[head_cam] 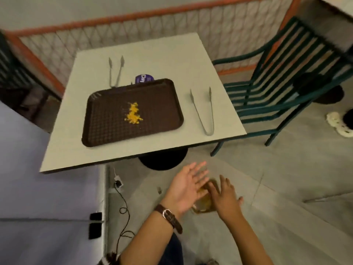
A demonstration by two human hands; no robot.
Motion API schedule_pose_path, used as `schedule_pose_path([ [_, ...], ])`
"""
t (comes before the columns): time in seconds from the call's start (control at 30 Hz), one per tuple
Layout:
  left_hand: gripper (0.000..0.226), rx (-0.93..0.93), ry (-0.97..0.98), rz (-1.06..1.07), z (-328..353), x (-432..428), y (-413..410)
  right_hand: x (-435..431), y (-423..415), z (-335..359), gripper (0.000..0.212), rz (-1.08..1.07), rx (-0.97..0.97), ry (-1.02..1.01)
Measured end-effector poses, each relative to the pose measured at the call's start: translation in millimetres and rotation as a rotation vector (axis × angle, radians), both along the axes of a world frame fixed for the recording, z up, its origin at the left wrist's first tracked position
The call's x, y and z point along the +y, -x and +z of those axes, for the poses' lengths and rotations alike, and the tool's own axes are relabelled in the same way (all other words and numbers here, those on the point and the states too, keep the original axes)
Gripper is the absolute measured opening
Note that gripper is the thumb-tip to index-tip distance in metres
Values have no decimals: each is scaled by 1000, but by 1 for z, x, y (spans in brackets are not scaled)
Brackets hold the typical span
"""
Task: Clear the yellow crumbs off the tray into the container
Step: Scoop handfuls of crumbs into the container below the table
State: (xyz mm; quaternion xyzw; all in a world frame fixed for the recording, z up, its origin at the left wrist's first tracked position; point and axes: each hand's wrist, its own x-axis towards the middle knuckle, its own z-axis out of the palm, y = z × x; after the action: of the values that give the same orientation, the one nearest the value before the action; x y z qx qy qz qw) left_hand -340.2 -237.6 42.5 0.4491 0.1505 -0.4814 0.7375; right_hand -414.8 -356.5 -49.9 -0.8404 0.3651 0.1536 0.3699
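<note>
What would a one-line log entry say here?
hands: left hand, right hand open, below table | crumbs: on tray | tongs: untouched

Brown leather watch strap (170, 218) (silver buckle), bare forearms.

Brown tray (107, 119) seen on white table (172, 60), yellow crumbs (133, 114) piled mid-tray. Tongs (203, 111) laid right of tray, second tongs (115, 70) and purple container (144, 78) behind it. Left hand (186, 188) and right hand (224, 196) held with fingers spread below table edge, over a blurred brownish object (205, 203). Green chair (282, 77) at right.
</note>
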Motion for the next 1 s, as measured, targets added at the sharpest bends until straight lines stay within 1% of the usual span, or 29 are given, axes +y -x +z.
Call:
schedule_pose_path([
  [0.03, 37, -23, -12, 2, 11, 12, -2, 9, -3, 12, 58, 14, -63, 5],
  [0.13, 35, -167, -92, 74, 21, 53, -18, 47, -17, 44, 51, 39, -207, -73],
  [0.2, 35, -241, -141, 123, 28, 82, -37, 72, -36, 60, 54, 102, -221, -106],
  [0.27, 37, -252, -200, 154, 31, 109, -56, 92, -62, 69, 58, 171, -207, -133],
  [0.37, 37, -252, -258, 199, 30, 147, -90, 118, -107, 73, 63, 249, -237, -153],
  [0.53, 34, -269, -347, 163, 22, 195, -152, 140, -183, 66, 68, 580, -225, 91],
  [0.67, 36, -279, -405, 141, 13, 205, -183, 136, -221, 55, 73, 625, -217, 269],
  [0.8, 34, -265, -486, 106, -2, 199, -209, 124, -246, 40, 90, 665, -181, 421],
  [0.9, 32, -279, -561, 171, -13, 191, -232, 115, -270, 30, 99, 706, -159, 456],
  [1.0, 27, -330, -647, 238, -22, 180, -252, 109, -298, 20, 106, 784, -131, 479],
])
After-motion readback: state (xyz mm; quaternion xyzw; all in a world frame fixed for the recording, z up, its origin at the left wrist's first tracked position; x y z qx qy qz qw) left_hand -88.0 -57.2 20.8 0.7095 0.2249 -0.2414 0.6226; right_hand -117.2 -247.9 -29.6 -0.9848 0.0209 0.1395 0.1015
